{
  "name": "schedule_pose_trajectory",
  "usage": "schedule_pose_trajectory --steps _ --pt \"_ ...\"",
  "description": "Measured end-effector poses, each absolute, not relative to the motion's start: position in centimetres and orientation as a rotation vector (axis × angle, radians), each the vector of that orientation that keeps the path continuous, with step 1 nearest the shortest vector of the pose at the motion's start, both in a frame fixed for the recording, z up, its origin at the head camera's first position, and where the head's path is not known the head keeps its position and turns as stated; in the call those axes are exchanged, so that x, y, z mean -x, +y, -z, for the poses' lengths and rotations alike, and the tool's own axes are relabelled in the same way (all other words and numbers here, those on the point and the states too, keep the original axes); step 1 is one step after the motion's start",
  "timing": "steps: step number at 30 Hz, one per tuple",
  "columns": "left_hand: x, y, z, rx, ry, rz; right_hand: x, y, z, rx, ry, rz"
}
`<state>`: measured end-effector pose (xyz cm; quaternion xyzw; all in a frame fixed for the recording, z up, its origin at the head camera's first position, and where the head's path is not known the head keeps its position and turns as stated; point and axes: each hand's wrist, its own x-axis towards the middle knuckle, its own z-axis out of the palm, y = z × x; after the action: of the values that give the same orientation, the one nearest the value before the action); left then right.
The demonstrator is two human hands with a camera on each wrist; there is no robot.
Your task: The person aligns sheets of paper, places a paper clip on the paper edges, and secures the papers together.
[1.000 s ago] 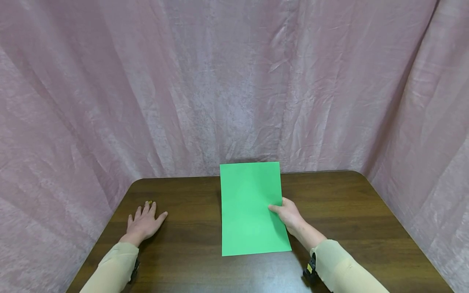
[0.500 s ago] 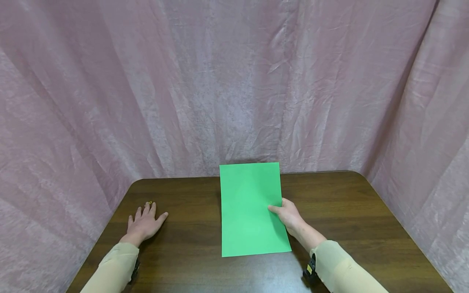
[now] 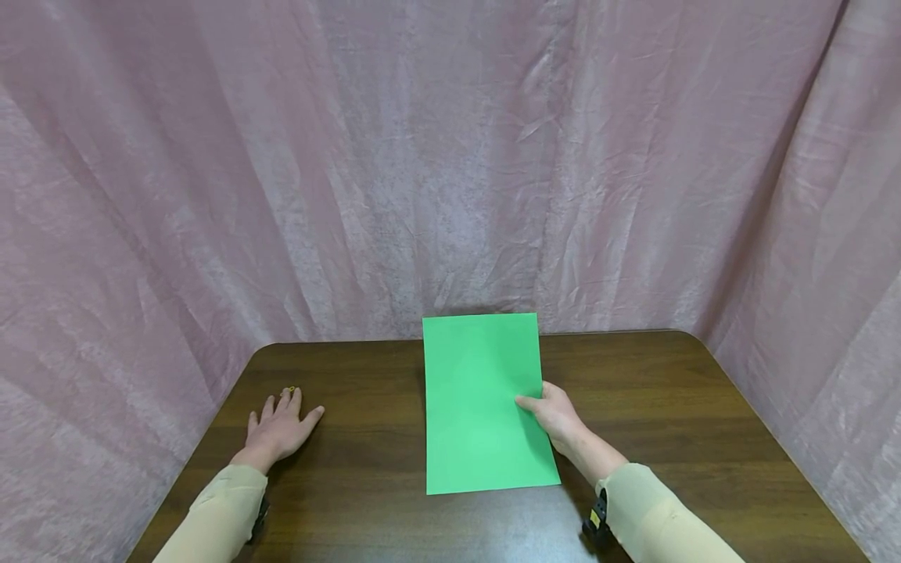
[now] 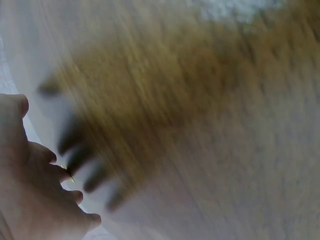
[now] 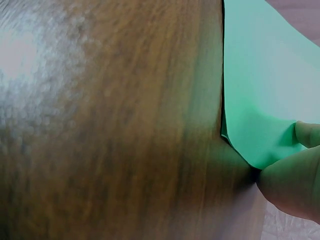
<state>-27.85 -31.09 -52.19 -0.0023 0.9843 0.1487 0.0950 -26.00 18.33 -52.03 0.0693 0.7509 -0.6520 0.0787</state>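
Pinching the green sheet (image 3: 479, 414) by its right edge, thumb on its face, the right grip (image 3: 559, 414) holds it tilted over the worktop (image 3: 352, 477); bowing near the thumb suggests something light, pliant and quick to crease, so a gentle pinch midway along the edge should do; a second hold opposite would likely curb sagging; the left grip (image 3: 278, 432) is spread and loose, a tiny yellow thing (image 3: 292, 389) at its fingertips

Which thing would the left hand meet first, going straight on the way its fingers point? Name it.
Probably the small yellow thing at the fingertips of the left hand, too small to identify; whether they touch is unclear. Beyond it lies the tabletop, then the pink curtain.
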Motion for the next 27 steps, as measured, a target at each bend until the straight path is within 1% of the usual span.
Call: schedule_pose_trajectory --steps 27 --pt "27.7 -26.7 52.1 -0.153 2.937 -0.425 25.9 18.2 52.0 -0.201 2.257 1.964"
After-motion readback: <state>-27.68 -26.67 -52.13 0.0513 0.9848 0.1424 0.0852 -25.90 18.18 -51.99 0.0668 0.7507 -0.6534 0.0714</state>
